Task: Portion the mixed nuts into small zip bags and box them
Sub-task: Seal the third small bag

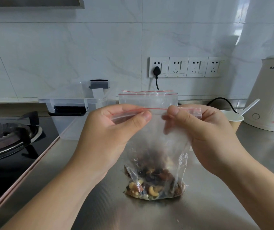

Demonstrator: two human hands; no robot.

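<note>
From the head camera, a clear zip bag [156, 146] stands upright over the steel counter [216, 205], its long axis vertical, the red-lined zip strip at the top running left to right and the mouth pointing up. Its bottom rests on the counter, where the mixed nuts [154, 183] sit in a heap, cashews showing pale among darker pieces.

The left hand [116, 130] pinches the left part of the zip strip between thumb and curled fingers. The right hand [197, 130] pinches the right part the same way, thumb in front; the strip's right end sticks out past its fingers. The two thumbs lie near each other at the middle of the strip, apart.

Just behind the held bag, more zip bags [147, 98] stand upright, their red lines showing above the hands. To the left behind them is a clear plastic box [76, 103] with dark latches, its lid tilted up against the tiled wall. Further left is a gas burner [8, 136] on a black hob.

On the right stand a paper cup [232, 120] holding a white spoon [249, 107], and beside it a white kettle [272, 95]. A black plug [157, 70] sits in the leftmost of four wall sockets.
</note>
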